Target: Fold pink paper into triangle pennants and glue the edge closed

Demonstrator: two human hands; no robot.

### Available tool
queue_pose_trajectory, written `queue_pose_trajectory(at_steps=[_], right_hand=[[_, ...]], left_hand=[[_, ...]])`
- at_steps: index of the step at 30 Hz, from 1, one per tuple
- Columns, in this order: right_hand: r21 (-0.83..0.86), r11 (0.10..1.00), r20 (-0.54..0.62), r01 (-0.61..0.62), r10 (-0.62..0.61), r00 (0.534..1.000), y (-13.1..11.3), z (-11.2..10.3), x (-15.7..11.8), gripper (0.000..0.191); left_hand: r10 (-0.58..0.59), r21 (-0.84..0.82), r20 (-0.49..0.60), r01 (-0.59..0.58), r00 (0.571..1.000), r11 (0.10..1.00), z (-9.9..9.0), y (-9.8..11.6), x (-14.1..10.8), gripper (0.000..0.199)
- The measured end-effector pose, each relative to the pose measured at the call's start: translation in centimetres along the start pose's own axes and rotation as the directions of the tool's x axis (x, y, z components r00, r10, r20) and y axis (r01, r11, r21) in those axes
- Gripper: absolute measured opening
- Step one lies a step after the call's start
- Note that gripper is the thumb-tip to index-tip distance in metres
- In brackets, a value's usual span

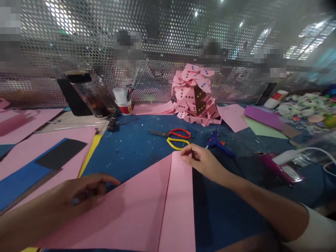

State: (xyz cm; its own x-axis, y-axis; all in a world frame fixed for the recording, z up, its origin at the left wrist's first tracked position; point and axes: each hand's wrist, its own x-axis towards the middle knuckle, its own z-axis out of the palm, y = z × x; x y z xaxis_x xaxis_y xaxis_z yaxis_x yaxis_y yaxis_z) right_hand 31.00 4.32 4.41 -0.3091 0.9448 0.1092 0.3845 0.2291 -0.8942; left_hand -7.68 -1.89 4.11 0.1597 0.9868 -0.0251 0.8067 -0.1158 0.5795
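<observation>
Right now I have a large pink sheet (pixel 133 213) in front of me over the blue table (pixel 126 154), running out of the bottom of the view. A dark line sets off a narrow strip (pixel 178 203) along its right side; whether that is a fold or a second piece laid on top, I can't tell. My right hand (pixel 202 160) is at the strip's top end, thumb and forefinger nearly together; I can't make out whether they pinch the paper or only press on it. My left hand (pixel 85 192) is at the sheet's slanting upper left edge, fingers loosely bent, thumb and forefinger apart; contact there is unclear. I judge this to be thin card: very light, fairly stiff, but easily dented and liable to slide on the table. I'd take it by the edges, with flat fingertips near the corners, and keep any firm pressure to the dark line. Just beyond my right fingertips lie the scissors (pixel 168 134), with a blue glue gun (pixel 217 143) to their right.
</observation>
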Motion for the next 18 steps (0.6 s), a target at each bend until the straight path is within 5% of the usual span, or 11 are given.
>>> queue_pose_trajectory(at_steps=[4,6,8,15,18], right_hand=[[-0.080,0.997,0.026,-0.002,0.005,1.000,0.3,0.1,0.1,0.013],[-0.103,0.995,0.023,-0.008,0.011,1.000,0.2,0.2,0.1,0.012],[-0.120,0.993,0.020,-0.008,0.010,1.000,0.1,0.3,0.2,0.011],[-0.211,0.974,-0.028,0.082,-0.090,0.996,0.9,0.9,0.2,0.015],[-0.251,0.960,-0.035,0.127,-0.140,0.989,1.3,1.1,0.0,0.020]], left_hand=[[0.172,0.229,0.000,-0.168,0.985,0.959,-1.5,2.0,2.0,0.029],[0.442,0.232,0.050,-0.441,0.895,0.867,-1.1,3.6,3.2,0.025],[0.597,0.222,0.034,-0.589,0.801,0.777,0.3,5.4,4.2,0.022],[0.740,0.319,0.161,-0.744,0.653,0.587,6.8,8.6,7.0,0.040],[0.742,0.348,0.134,-0.732,0.657,0.585,7.9,8.5,7.7,0.039]])
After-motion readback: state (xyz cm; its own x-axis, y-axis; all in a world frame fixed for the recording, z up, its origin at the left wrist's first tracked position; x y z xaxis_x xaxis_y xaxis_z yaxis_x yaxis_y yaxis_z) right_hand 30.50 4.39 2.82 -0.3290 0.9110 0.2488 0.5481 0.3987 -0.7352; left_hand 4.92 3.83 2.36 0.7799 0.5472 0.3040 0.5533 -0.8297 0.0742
